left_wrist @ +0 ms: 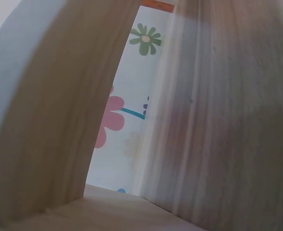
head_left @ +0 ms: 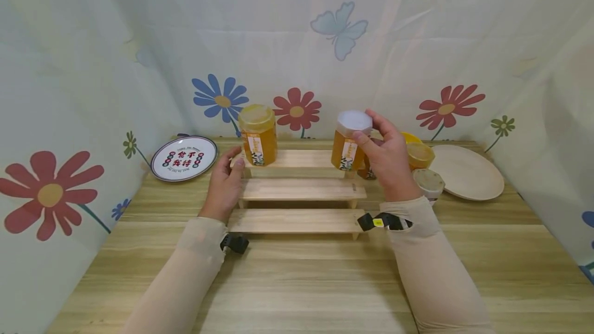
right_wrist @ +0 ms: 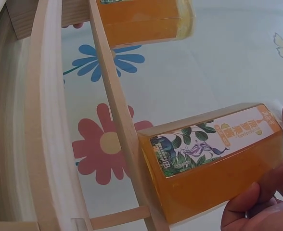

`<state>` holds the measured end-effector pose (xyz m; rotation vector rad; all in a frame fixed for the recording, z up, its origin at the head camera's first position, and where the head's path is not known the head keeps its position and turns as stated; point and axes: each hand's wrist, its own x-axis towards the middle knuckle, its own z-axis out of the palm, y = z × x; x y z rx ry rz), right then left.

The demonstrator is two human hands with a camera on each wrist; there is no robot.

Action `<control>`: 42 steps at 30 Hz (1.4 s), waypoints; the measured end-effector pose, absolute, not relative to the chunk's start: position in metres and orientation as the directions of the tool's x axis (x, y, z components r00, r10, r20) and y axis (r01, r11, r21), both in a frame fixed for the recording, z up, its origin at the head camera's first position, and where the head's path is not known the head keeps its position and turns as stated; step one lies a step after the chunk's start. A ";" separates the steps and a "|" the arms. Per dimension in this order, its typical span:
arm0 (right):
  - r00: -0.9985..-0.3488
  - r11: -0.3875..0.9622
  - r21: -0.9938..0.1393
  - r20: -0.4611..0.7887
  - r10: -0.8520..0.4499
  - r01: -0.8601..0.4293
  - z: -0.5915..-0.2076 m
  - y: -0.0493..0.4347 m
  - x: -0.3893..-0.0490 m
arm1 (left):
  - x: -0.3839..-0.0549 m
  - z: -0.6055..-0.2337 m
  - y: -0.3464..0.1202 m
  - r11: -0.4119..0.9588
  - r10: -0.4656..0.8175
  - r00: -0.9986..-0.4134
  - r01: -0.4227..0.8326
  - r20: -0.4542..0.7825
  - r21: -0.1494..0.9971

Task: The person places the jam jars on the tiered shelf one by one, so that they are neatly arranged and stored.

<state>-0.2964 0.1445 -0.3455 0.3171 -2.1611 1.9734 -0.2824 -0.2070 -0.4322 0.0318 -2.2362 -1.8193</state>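
A jar of honey (head_left: 343, 151) with a white lid is held in my right hand (head_left: 392, 161), thumb on the near side and fingers round the far side. Its base is right at the right end of the top step of a wooden three-step rack (head_left: 301, 189). On that step's left end stands another honey jar (head_left: 257, 138), with a yellow lid. My left hand (head_left: 224, 184) grips the rack's left end, its thumb in front; fingertips (right_wrist: 79, 25) show past the board in the right wrist view. Only rack boards (left_wrist: 228, 120) and backdrop fill the left wrist view.
Right of the rack, partly behind my right hand, are a yellow-lidded jar (head_left: 421, 156) and a pale-lidded jar (head_left: 429, 182). A round wooden plate (head_left: 471, 171) lies beyond them. At the left, a white plate with printed characters (head_left: 184, 159) leans near the flowered cloth backdrop (head_left: 260, 55).
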 end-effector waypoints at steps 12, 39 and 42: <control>-0.947 0.032 -0.947 0.321 -0.005 -0.321 -0.347 0.139 -0.299 | -0.286 -0.435 -0.210 0.217 -0.170 -0.973 0.118 0.156 0.969; -0.965 0.039 -0.964 0.261 -0.022 -0.262 -0.353 0.132 -0.304 | -0.286 -0.437 -0.209 0.223 -0.165 -0.964 0.171 0.210 0.960; -0.966 0.043 -0.965 0.258 -0.028 -0.259 -0.354 0.130 -0.305 | -0.286 -0.438 -0.209 0.227 -0.166 -0.963 0.173 0.213 0.959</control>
